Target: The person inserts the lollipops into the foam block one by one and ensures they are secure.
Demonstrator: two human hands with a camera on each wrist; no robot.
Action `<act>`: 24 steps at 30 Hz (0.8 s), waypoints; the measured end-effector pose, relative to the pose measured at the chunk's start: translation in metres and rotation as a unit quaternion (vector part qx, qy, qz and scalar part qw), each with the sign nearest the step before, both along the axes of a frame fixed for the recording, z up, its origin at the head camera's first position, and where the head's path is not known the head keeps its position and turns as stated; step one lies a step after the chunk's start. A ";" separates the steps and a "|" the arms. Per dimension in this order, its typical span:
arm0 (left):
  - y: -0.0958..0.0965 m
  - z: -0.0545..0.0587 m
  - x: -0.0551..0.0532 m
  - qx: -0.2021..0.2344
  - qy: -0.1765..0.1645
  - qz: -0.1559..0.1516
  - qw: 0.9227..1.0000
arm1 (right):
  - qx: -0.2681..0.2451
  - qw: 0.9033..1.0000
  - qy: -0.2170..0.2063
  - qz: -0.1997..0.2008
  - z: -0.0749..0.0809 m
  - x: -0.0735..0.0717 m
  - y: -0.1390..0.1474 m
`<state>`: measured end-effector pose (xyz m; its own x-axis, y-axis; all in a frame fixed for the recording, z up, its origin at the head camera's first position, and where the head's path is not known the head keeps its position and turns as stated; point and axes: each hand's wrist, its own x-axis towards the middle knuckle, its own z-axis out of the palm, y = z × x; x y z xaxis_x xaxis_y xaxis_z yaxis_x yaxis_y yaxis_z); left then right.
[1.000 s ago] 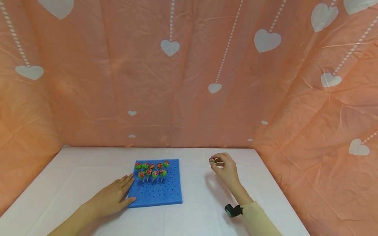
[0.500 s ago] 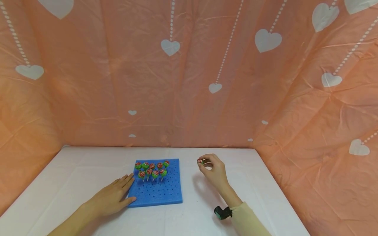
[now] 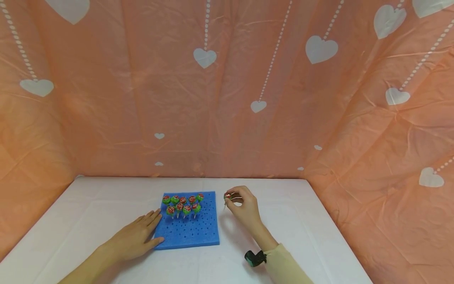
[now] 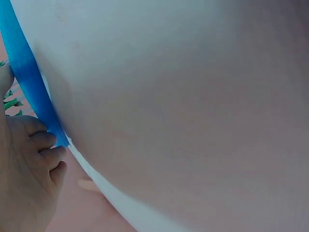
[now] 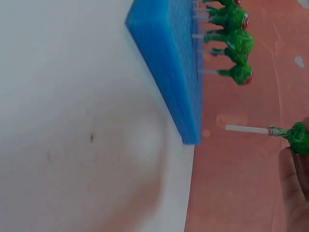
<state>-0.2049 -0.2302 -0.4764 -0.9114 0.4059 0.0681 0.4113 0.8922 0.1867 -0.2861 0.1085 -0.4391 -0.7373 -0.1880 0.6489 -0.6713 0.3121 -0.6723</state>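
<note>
Between thumb and fingers, my right hand (image 3: 245,207) pinches a lollipop (image 3: 227,195) by its wrapped head, just off the right edge of a blue foam board (image 3: 188,234). In the right wrist view the green wrapper (image 5: 298,137) and bare white stick (image 5: 246,129) show, the stick's free end pointing to the table. My left hand (image 3: 133,238) lies along the board's left edge, fingers straight and thumb at the near corner. Several red and green lollipops (image 3: 186,210) stand upright in two rows in the far part of the board, which is dotted with small holes.
The board lies on a white-covered table (image 3: 291,221). Behind and to the sides hangs an orange sheet (image 3: 230,138) printed with pale hearts. A black wrist device (image 3: 255,258) sits at my right sleeve.
My right hand has moved left across the table with the lollipop, closer to the foam board. The left hand and the board have stayed in place.
</note>
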 end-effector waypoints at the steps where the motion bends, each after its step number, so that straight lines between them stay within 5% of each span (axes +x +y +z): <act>1: 0.000 0.000 0.000 0.001 0.001 0.000 1.000 | -0.001 1.000 -0.005 0.004 0.000 0.001 -0.002; 9: 0.000 -0.001 0.000 0.002 -0.003 -0.001 1.000 | 0.000 1.000 -0.017 0.025 0.002 0.009 -0.018; 24: 0.000 0.001 0.001 -0.001 0.004 -0.001 1.000 | 0.011 0.998 -0.044 0.054 -0.024 -0.003 -0.034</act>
